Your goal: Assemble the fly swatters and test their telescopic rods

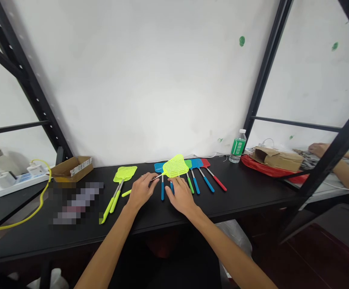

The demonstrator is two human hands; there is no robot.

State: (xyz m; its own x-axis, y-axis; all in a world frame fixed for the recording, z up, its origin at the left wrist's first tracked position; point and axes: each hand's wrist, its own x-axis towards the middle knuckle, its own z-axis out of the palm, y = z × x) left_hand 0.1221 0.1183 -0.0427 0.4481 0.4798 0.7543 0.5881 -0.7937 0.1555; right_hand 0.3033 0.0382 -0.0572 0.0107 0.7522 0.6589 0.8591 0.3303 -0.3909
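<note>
My left hand (141, 189) pinches the thin metal shaft of a yellow-green fly swatter (176, 166), whose mesh head is raised just above the black table (35, 237). My right hand (180, 195) rests over the row of swatters beside it, fingers curled near a blue handle (162, 192); what it grips is hidden. To the right lie a green swatter (190, 182), a blue one (198, 172) and a red one (213, 174). Two more yellow-green swatters (123, 178) lie to the left.
A cardboard box (72, 168) stands at the back left, with a power strip (14, 182) and yellow cable (43, 192) beyond. A water bottle (237, 146) stands at the back right. Another person's hand (319, 149) works beside a red tray (264, 168). Black rack posts (261, 84) frame the table.
</note>
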